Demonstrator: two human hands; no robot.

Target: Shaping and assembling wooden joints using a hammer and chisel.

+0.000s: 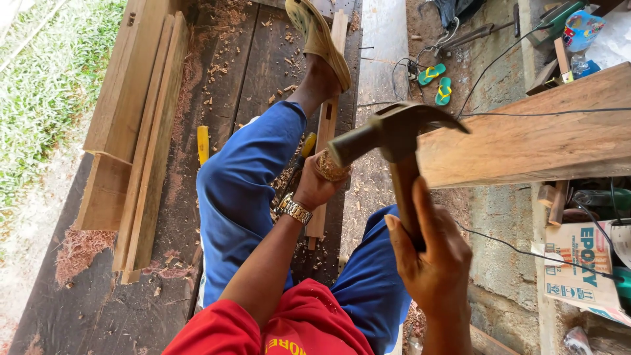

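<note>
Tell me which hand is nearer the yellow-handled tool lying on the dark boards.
Left. The left hand grips a chisel handle past the knee, toward the yellow-handled tool. The right hand holds the claw hammer, farther away.

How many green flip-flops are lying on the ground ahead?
2: one green flip-flop and a second just right of and below it in the picture, side by side on the dusty ground beyond the hammer. More may be hidden.

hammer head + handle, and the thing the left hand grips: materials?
Hammer in the right hand: head looks like dull grey steel, worn; handle looks like brown wood. Left hand grips a tool handle, seemingly wood, its pale top frayed.
</note>
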